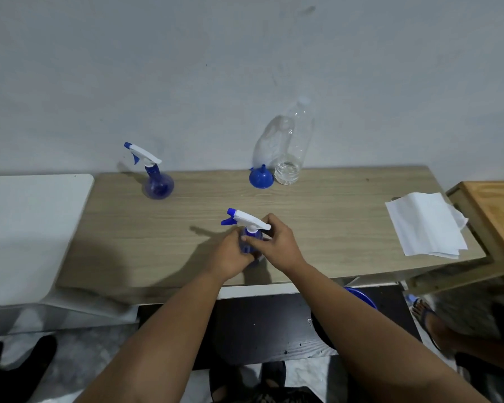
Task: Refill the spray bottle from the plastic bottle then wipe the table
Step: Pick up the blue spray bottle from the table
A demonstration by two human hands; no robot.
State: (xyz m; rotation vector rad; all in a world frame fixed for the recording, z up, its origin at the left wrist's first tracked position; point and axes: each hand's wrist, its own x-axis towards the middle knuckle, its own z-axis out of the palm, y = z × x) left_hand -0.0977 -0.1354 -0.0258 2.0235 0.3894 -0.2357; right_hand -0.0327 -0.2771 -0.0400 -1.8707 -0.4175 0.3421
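Gripping the near spray bottle (249,228) upright at the table's (332,216) front middle, the left hand (230,254) clasps its body and the right hand (277,242) its neck, while the plastic bottle (291,152) stands by the wall.

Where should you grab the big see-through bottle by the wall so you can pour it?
Grip the plastic bottle around its middle, coming from the front right. It stands upright against the wall, so the back is blocked, and the blue funnel sits close on its left. Water fills only the bottom, so a mid-body hold should tip it easily.
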